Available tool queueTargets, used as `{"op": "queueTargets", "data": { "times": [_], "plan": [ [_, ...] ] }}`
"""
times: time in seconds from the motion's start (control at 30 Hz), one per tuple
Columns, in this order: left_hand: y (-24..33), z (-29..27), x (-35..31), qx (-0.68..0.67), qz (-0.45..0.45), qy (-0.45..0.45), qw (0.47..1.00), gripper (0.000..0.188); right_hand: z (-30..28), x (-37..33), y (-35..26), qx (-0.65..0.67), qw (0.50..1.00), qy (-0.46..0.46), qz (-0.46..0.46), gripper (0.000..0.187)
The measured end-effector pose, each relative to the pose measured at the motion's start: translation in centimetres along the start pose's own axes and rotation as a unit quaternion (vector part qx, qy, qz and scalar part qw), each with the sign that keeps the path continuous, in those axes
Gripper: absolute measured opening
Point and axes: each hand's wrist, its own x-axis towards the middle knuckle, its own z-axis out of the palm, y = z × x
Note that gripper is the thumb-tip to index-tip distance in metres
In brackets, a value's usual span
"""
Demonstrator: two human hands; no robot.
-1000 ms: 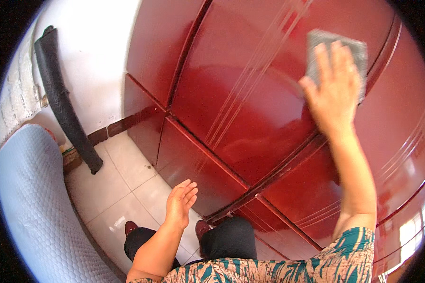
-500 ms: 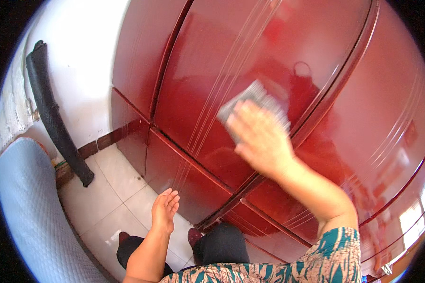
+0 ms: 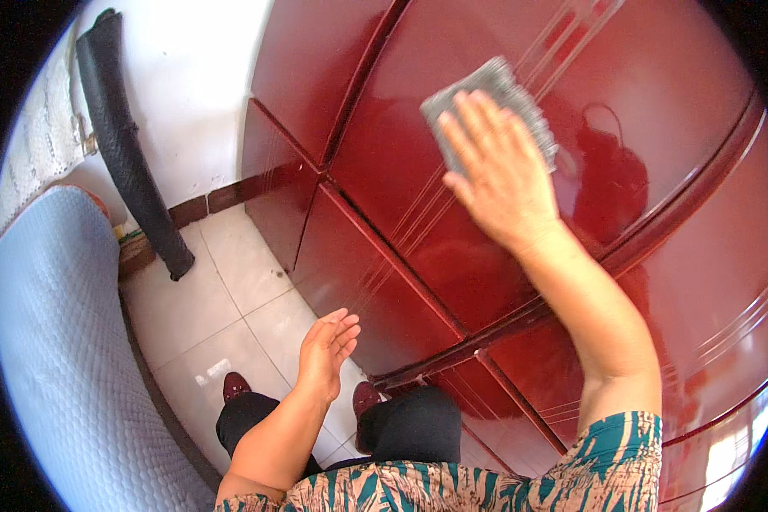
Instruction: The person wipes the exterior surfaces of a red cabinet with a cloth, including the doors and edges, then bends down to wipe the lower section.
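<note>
My right hand (image 3: 502,175) lies with fingers extended on a grey cloth (image 3: 452,100), holding it flat against the glossy dark-red cabinet door (image 3: 427,256). The cloth has a ribbed, fringed-looking right edge and covers part of the thin pale stripes on the door. Part of it is hidden under my fingers and palm. My left hand (image 3: 326,346) hovers low in front of the cabinet, palm facing right and fingers stretched out. Nothing is in it.
A padded light-blue cover (image 3: 60,341) bulges in at the left. Beside it, a long black sleeve-like object (image 3: 128,145) leans near the white wall (image 3: 188,94). Pale tiles (image 3: 205,316) make up the floor around my dark-red shoes (image 3: 235,386).
My right hand and the cloth have moved up and slightly left on the door, onto the stripes. The view has shifted; my left hand keeps its pose.
</note>
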Motion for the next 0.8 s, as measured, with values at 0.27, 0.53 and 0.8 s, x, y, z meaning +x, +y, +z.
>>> {"op": "queueTargets", "data": {
  "times": [0.27, 0.53, 0.8],
  "plan": [
    [0.2, 0.1, 0.0, -0.014, 0.001, -0.016, 1.0, 0.036, 5.1, -4.0, -9.6, -0.007, 0.964, -0.149, -0.22, 0.068],
    [-2.5, 1.6, 1.7, 0.072, 0.01, -0.036, 0.997, 0.036, 2.4, 6.0, -2.0, 0.017, 0.999, 0.035, -0.02, 0.063],
    [-5.6, 3.7, 3.5, 0.213, 0.135, -0.014, 0.968, 0.05, 3.7, 10.4, -0.7, -0.046, 0.992, 0.116, 0.031, 0.062]
  ]
}}
